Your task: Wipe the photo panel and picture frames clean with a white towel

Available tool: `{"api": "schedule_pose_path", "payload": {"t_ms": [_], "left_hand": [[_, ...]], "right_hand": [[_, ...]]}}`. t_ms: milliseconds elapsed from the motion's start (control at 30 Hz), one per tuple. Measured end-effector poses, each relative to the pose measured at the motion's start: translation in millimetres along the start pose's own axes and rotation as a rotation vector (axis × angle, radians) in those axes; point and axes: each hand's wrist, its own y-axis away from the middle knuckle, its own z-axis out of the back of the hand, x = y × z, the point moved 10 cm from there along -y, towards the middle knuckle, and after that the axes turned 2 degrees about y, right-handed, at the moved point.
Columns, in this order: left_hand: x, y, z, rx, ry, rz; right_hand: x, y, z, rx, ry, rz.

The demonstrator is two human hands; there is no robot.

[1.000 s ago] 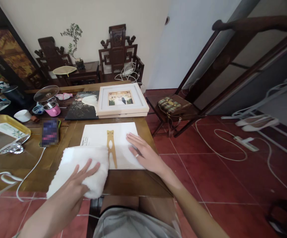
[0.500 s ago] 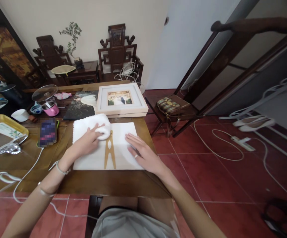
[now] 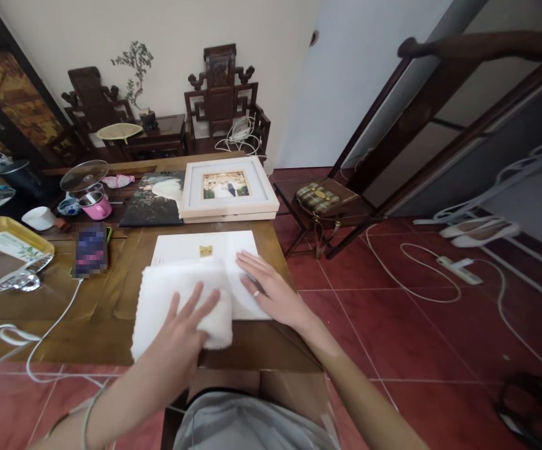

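A folded white fluffy towel (image 3: 184, 278) lies over the lower left of a flat white panel (image 3: 247, 240), covering much of it and hanging past its near edge. My left hand (image 3: 184, 325) has the towel in its grip, fingers fanned over the top and thumb by the near side. My right hand (image 3: 271, 287), with a ring, rests flat and open on the panel's right part. Only the top of a gold clip-shaped piece (image 3: 205, 250) shows on the panel; the towel hides its legs.
Behind the panel are stacked picture frames (image 3: 264, 187) and a dark photo print (image 3: 151, 200). A phone (image 3: 91, 250), pink cup (image 3: 96, 206) and oil bottle (image 3: 15, 240) stand or lie to the left on the wooden table (image 3: 280, 340). A chair with a plaid bag (image 3: 317, 197) is right.
My left hand has pulled the towel toward me and slightly right across the panel, covering most of the gold piece. My right hand stays in place.
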Motion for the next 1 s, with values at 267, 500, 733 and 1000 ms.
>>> {"api": "schedule_pose_path", "payload": {"t_ms": [267, 500, 733, 1000], "left_hand": [[-7.7, 9.9, 2.5, 0.016, 0.029, -0.034], [46.3, -60.0, 24.2, 0.064, 0.039, 0.076], [72.6, -112.6, 38.9, 0.016, -0.043, 0.093], [60.7, -103.5, 35.0, 0.030, -0.144, 0.093]], "right_hand": [[-1.1, 0.4, -1.0, 0.005, 0.004, 0.002], [-0.9, -0.3, -2.0, 0.025, 0.005, -0.011], [-1.3, 0.0, -0.4, 0.013, -0.020, -0.001], [-1.6, -0.5, -1.5, 0.026, -0.005, -0.006]]}}
